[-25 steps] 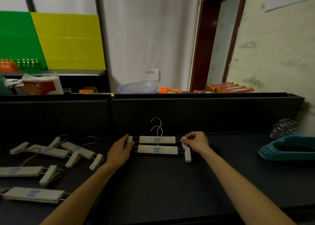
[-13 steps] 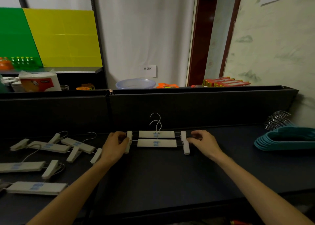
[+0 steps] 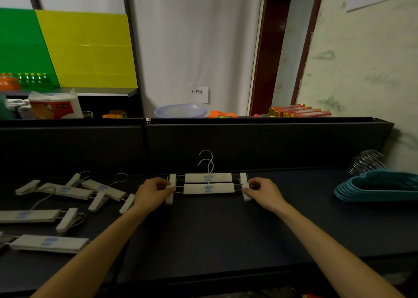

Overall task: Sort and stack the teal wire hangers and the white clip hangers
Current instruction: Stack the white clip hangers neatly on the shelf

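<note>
left hand point(image 3: 152, 192) pinches left clip point(image 3: 170, 197) | right hand point(image 3: 263, 192) pinches right clip point(image 3: 246, 195) (fingers curled)

Both bare forearms reached forward from the desk's near edge and converged toward its middle. The left hand point(image 3: 152, 192) lay knuckles up, its fingers curled, with the fingertips pinching the clip point(image 3: 170, 193) at the left end of the near hanger point(image 3: 208, 188). The right hand point(image 3: 263, 191) mirrored it, wrist straight, fingers bent, pinching the clip at the right end. The two hands sat level with each other, well apart, with the hanger's bar between them.
</note>
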`<state>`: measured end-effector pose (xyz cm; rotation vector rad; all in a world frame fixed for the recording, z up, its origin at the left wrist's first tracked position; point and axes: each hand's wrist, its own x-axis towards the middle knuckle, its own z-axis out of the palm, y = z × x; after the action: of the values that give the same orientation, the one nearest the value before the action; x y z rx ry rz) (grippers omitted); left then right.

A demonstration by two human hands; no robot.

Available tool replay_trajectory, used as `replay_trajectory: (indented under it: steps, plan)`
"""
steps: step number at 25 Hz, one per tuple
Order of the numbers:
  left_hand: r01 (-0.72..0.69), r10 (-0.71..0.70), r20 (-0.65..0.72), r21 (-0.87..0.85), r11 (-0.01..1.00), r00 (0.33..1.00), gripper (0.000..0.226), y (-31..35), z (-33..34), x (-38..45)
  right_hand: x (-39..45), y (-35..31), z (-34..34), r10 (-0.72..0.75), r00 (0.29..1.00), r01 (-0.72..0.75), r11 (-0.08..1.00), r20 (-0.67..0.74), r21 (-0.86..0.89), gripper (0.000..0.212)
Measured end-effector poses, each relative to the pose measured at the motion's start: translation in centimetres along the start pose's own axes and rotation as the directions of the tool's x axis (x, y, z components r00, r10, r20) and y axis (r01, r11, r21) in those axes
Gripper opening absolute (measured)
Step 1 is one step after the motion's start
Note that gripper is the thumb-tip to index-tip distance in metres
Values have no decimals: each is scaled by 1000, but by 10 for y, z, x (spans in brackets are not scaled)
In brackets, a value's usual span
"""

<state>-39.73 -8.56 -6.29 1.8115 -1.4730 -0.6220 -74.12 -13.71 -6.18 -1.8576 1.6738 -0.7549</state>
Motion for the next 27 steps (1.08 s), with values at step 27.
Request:
replay_trajectory:
  steps: [27]
  plan:
    - [-77,112,-162,209,975,980,46,0,31,-11,-1,1,23,-125,975,79,968,-186,-240,54]
